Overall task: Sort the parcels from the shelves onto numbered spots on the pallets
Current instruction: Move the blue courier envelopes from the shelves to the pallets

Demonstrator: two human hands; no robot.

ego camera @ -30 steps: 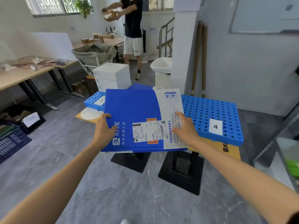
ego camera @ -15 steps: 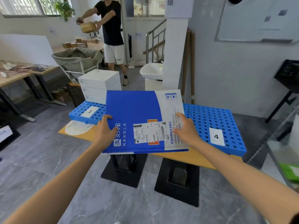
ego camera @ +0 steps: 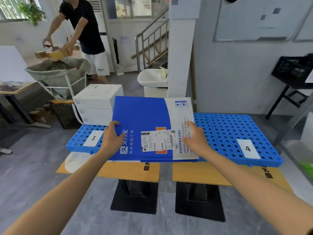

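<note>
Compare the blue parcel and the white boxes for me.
The parcel is flat and blue, with a white end and a shipping label; the boxes are plain white blocks. The parcel is single and held by the left hand and right hand; the boxes are stacked and untouched. Both are at the left half of the pallet, near spot 1.
</note>
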